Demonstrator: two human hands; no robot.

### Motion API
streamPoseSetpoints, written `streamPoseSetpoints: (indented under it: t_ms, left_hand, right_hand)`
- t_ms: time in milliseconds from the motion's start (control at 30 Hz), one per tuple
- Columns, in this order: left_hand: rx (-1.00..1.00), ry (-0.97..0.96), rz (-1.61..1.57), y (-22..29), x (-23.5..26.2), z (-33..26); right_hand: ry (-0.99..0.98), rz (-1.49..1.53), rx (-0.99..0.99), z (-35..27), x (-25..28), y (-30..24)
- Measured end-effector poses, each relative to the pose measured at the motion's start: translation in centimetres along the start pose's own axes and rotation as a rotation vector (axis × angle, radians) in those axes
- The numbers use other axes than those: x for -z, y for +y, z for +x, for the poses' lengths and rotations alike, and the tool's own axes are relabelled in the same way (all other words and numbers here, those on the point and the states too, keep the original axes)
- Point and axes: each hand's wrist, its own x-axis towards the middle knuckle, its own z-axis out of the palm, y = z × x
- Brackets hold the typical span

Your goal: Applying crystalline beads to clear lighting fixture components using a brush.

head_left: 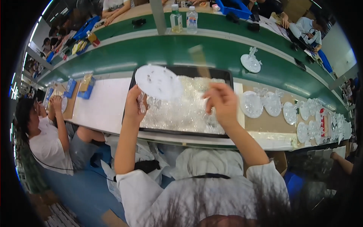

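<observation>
My left hand (137, 105) grips a clear plastic piece with a round white disc (157, 81), tilted above the tray. A few dark marks or holes show on the disc's face. My right hand (223, 104) is closed on a flat tan stick (200, 62), its upper end pointing away from me and smeared by motion; it may be a brush, but I cannot tell. The stick and the disc are apart. Under both hands lies a black tray (177, 134) filled with glittering, translucent white material (181, 113).
Several clear round plastic pieces (273, 104) stand on the bench to the right. Another clear piece (251, 62) sits on the green conveyor (109, 56), with two bottles (191, 19) beyond it. A co-worker (47, 136) sits at the left, near blue boxes (87, 89).
</observation>
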Motion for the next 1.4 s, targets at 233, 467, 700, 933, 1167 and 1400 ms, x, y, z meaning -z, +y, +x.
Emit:
streamPoseSetpoints:
  t_ms: [233, 467, 700, 933, 1167, 1400]
  left_hand:
    - [-0.039, 0.092, 0.124, 1.8, -3.5, -1.1]
    - [0.073, -0.063, 0.011, 1.9, -0.5, 1.9]
    - [0.114, -0.222, 0.157, 1.5, -0.8, 3.8]
    - [0.034, -0.175, 0.119, 1.1, -1.3, 2.8]
    - [0.057, -0.216, 0.082, 0.8, -0.6, 3.5]
    - [0.225, -0.399, -0.03, -0.4, 2.8, 3.9]
  right_hand:
    - [-0.028, 0.002, 0.012, -0.1, -0.5, 1.3]
    - [-0.548, -0.546, 0.135, 3.0, -1.4, 1.6]
    - [-0.463, -0.716, 0.157, 3.2, -0.4, 1.2]
    - [-0.266, -0.664, 0.294, 2.8, 1.0, 2.1]
    - [-0.165, -0.664, 0.26, 3.8, 1.9, 0.7]
    - [-0.229, -0.608, 0.339, 5.7, 1.9, 2.1]
